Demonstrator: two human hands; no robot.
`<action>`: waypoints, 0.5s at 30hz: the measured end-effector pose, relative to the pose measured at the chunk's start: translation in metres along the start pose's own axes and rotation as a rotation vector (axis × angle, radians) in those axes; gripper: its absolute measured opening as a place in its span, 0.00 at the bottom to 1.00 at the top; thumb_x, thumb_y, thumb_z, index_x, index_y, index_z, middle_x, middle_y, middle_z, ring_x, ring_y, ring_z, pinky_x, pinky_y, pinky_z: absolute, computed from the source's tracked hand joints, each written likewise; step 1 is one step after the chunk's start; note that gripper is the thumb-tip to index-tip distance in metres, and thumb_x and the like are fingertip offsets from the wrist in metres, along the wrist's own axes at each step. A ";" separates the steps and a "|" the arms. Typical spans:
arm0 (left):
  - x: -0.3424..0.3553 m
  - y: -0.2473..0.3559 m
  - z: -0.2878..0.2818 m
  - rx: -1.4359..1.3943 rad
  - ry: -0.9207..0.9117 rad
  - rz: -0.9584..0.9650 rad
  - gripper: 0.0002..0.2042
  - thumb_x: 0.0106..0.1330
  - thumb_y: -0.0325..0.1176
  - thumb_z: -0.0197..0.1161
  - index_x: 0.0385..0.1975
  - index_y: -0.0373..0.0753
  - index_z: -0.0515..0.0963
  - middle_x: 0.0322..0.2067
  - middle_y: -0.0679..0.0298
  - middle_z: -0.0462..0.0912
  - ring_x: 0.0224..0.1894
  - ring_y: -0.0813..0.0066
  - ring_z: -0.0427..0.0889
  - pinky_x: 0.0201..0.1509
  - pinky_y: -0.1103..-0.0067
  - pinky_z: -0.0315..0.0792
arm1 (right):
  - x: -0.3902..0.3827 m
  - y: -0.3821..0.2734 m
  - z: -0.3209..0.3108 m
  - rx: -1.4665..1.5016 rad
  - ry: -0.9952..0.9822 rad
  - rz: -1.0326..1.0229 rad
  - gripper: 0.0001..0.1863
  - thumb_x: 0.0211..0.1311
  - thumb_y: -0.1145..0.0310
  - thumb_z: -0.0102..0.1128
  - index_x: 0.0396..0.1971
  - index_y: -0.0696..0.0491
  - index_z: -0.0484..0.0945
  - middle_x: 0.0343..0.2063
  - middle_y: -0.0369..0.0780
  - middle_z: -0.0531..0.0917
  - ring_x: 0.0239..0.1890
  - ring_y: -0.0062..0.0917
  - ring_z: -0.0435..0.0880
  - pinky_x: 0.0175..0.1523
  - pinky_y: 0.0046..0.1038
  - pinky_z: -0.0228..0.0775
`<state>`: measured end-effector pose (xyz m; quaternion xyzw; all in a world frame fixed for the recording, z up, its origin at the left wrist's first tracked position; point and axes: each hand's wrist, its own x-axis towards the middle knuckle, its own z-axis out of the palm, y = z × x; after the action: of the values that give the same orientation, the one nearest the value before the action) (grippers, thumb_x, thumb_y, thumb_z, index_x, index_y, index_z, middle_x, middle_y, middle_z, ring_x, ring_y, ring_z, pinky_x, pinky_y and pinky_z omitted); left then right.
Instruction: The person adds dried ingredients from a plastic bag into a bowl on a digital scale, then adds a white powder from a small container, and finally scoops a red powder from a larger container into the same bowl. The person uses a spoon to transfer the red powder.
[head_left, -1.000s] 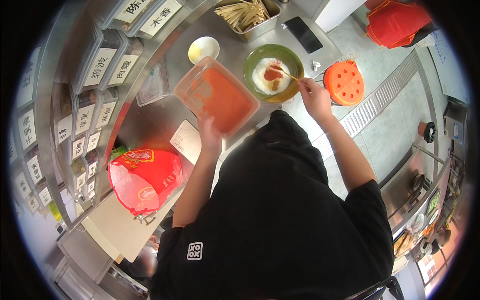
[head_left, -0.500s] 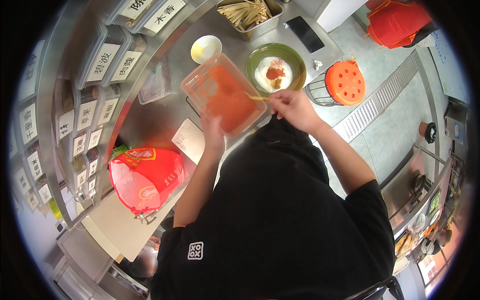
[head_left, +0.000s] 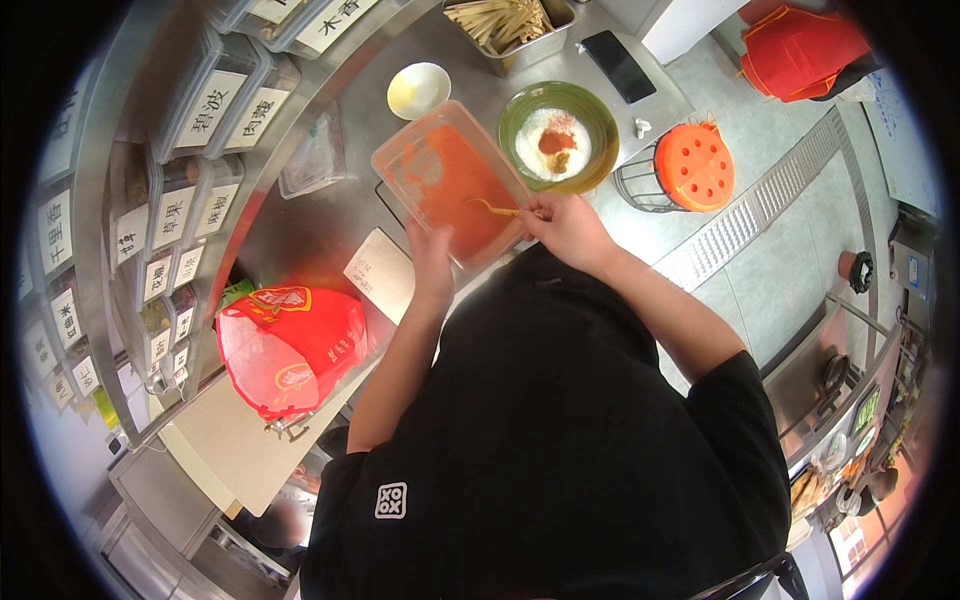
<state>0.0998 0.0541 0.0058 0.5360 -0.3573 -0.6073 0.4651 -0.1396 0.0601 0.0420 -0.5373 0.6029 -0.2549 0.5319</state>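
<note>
My left hand [head_left: 432, 262] grips the near left side of a clear plastic container [head_left: 398, 188] and holds it tilted in front of me. Orange-red powder [head_left: 458, 168] covers much of its inside. Pinched in my right hand [head_left: 570, 234] is a small yellowish spoon [head_left: 500, 210], its tip over the powder and seemingly in it. Just beyond my right hand, a green bowl [head_left: 602, 128] contains white granules [head_left: 530, 135] topped with a reddish powder heap [head_left: 557, 141] and a smaller brown one. A small white bowl [head_left: 430, 78] with something yellow stands behind the container.
Labelled storage boxes [head_left: 215, 105] line the shelf at left. A red plastic bag [head_left: 330, 335] and a paper sheet [head_left: 382, 275] lie near my left arm. Farther back are a metal tray of wooden sticks [head_left: 505, 25] and a black phone [head_left: 617, 66]. An orange-topped stool [head_left: 695, 168] stands right.
My right hand has moved left and a little toward me, bringing the spoon from near the container's right rim farther over the powder. My left hand keeps its hold on the container.
</note>
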 end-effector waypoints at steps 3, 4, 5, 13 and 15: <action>0.000 0.002 0.002 0.002 0.002 -0.003 0.30 0.67 0.27 0.51 0.71 0.32 0.58 0.68 0.53 0.64 0.72 0.61 0.64 0.75 0.65 0.58 | -0.001 0.001 -0.001 0.131 -0.077 0.078 0.13 0.73 0.66 0.58 0.41 0.62 0.84 0.25 0.36 0.87 0.25 0.17 0.82 0.34 0.23 0.74; 0.000 0.002 0.002 0.006 0.000 0.003 0.30 0.67 0.28 0.51 0.71 0.32 0.58 0.68 0.53 0.64 0.72 0.61 0.63 0.75 0.65 0.58 | -0.001 0.000 -0.002 0.191 -0.104 0.106 0.13 0.73 0.66 0.57 0.41 0.61 0.84 0.25 0.35 0.86 0.24 0.16 0.80 0.32 0.22 0.73; 0.001 0.003 0.004 0.007 0.006 0.013 0.30 0.66 0.28 0.52 0.70 0.31 0.57 0.66 0.53 0.66 0.69 0.62 0.66 0.73 0.67 0.60 | -0.002 -0.001 -0.003 0.194 -0.111 0.131 0.13 0.70 0.66 0.58 0.39 0.61 0.85 0.25 0.37 0.86 0.25 0.17 0.81 0.34 0.23 0.74; 0.004 -0.002 0.008 0.005 0.024 0.009 0.30 0.66 0.29 0.54 0.68 0.30 0.57 0.63 0.53 0.69 0.64 0.65 0.71 0.69 0.70 0.65 | -0.004 -0.008 -0.005 0.294 -0.189 0.271 0.13 0.66 0.66 0.58 0.37 0.60 0.86 0.25 0.36 0.86 0.24 0.19 0.79 0.35 0.25 0.73; 0.005 -0.003 0.008 -0.010 0.015 0.000 0.30 0.66 0.29 0.55 0.68 0.30 0.57 0.62 0.53 0.70 0.64 0.65 0.72 0.69 0.70 0.66 | -0.004 -0.005 -0.005 0.318 -0.192 0.286 0.13 0.67 0.66 0.58 0.37 0.59 0.87 0.25 0.36 0.86 0.24 0.18 0.78 0.33 0.24 0.72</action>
<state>0.0916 0.0496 0.0027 0.5380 -0.3508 -0.6050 0.4706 -0.1431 0.0606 0.0490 -0.3776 0.5716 -0.2163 0.6957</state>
